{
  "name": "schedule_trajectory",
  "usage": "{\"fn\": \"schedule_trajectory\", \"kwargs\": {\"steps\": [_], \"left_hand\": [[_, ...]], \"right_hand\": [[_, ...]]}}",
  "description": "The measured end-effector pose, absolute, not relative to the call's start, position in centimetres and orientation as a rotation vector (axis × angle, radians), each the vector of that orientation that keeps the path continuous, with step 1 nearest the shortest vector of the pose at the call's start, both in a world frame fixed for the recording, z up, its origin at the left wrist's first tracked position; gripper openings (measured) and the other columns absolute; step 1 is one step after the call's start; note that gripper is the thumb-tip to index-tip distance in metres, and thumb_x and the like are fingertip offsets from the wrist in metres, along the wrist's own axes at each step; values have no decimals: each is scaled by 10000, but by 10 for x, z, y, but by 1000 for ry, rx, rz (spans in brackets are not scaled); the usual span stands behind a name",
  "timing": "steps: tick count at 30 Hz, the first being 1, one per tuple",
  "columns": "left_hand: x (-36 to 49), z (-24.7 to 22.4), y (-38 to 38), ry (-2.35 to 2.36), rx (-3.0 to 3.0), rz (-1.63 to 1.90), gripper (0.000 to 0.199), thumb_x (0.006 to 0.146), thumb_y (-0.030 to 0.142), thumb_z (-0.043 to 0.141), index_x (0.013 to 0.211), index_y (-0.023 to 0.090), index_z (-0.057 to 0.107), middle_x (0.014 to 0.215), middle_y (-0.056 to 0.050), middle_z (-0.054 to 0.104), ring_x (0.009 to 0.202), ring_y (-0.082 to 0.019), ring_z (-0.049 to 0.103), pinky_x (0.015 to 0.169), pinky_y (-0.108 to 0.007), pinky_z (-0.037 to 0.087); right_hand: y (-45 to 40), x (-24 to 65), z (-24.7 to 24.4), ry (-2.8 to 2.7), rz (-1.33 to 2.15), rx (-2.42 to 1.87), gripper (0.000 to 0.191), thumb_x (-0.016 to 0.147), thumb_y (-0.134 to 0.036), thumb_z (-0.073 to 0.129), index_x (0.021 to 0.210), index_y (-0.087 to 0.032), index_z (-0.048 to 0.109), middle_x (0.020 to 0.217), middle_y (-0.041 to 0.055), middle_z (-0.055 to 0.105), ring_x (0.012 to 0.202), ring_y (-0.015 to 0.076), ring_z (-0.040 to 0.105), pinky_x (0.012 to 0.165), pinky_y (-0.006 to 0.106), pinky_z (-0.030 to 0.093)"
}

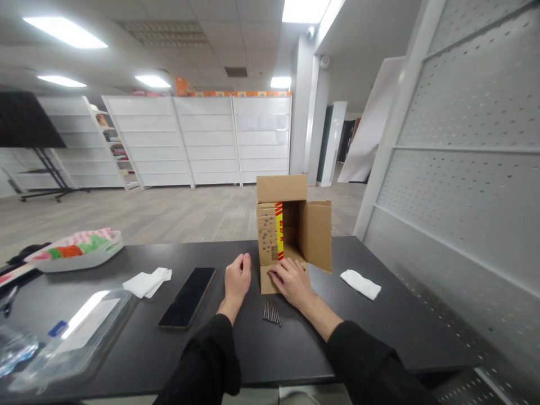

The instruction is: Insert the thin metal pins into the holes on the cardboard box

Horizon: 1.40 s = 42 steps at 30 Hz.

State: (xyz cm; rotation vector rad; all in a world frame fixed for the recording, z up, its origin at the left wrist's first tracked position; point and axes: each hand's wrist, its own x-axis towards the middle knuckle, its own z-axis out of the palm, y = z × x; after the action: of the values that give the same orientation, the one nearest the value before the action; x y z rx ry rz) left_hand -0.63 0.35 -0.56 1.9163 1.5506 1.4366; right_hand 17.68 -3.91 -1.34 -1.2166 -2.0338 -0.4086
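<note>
A cardboard box (291, 188) stands on the dark table with its opening facing me and its flaps spread. Dark round spots, perhaps nail heads, dot its left flap (266, 233), beside yellow and red tape (279, 230). My right hand (292, 282) rests over the lower flap (268, 286), thumb and fingers pinched together around something too small to name. Left of the box, my left hand (238, 277) is closed in a fist; whatever it may hold is hidden. Several thin metal nails (271, 311) lie side by side on the table just in front of the lower flap.
A phone (188, 297) and a folded white tissue (147, 282) lie to the left; another tissue (360, 284) is at the right. Farther left are a clear plastic case (80, 337) and a white basket (78, 260) with coloured cloth. A perforated panel (455, 197) borders the right side.
</note>
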Motion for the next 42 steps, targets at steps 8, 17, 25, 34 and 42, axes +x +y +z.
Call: {"fn": "schedule_trajectory", "kwargs": {"steps": [8,17,25,34,42], "left_hand": [[-5,-6,3,1514,1927,1393,450,953,492,331,630,208,465,572,3,521,567,-128,475,589,-251,304],[-4,-8,-1,1483,1989,1352,431,956,467,345,616,211,415,562,3,514,536,-119,451,567,-244,288],[-5,-7,-4,1469,2037,1352,424,964,433,341,614,213,437,557,-1,537,516,-119,470,557,-241,290],[-3,-11,-8,1497,2236,1292,410,986,377,348,636,213,486,599,-20,604,553,-137,523,571,-258,296],[0,-13,-11,1489,2382,1194,418,1004,353,326,659,207,510,638,-31,640,585,-141,574,585,-272,301]], "right_hand": [[-40,176,-14,-2008,-502,-1249,117,954,-269,589,876,-213,655,842,35,655,820,181,545,733,320,312],[-44,174,-12,-2013,-496,-1183,134,942,-235,564,870,-210,674,815,33,665,797,171,538,724,328,304],[-51,171,-8,-1984,-487,-1207,148,908,-217,560,784,-198,636,790,30,643,767,167,538,727,326,308],[-46,171,-13,-1945,-411,-1191,142,904,-224,542,814,-204,650,799,32,628,783,176,531,747,328,322],[-46,171,-15,-1916,-377,-1154,159,905,-218,526,792,-198,637,781,36,608,779,178,524,740,327,321]]}}
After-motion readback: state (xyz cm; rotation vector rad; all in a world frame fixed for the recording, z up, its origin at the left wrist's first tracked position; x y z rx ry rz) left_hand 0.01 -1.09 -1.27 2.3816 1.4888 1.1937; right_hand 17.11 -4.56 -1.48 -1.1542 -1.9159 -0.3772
